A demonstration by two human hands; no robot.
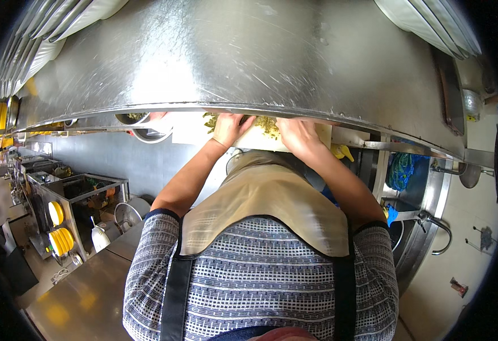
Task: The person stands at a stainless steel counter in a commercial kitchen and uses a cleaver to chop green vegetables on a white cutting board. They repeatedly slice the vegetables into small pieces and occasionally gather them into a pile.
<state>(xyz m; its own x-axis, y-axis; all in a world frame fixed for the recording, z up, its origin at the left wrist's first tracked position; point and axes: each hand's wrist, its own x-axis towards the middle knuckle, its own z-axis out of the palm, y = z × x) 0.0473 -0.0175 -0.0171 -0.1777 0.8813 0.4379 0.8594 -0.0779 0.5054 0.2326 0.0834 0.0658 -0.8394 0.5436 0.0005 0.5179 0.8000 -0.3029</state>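
A white cutting board (pixel 189 130) lies under the edge of a steel shelf, which hides its far part. My left hand (pixel 228 128) rests on the board, thumb and fingers spread, beside dark green leafy pieces (pixel 210 121); whether it presses on something is unclear. Chopped yellow-green vegetable (pixel 267 126) lies between the two hands. To its right, my right hand (pixel 296 133) is bent with its fingers curled down, partly behind the shelf edge. What it holds, if anything, is hidden.
The steel shelf (pixel 249 55) spans the space above the hands, with stacked white dishes (pixel 428 21) on it. Metal bowls (pixel 152 135) stand left of the board. A yellow object (pixel 342 152) is near its right end. Sinks with a curved faucet (pixel 442 232) are at right.
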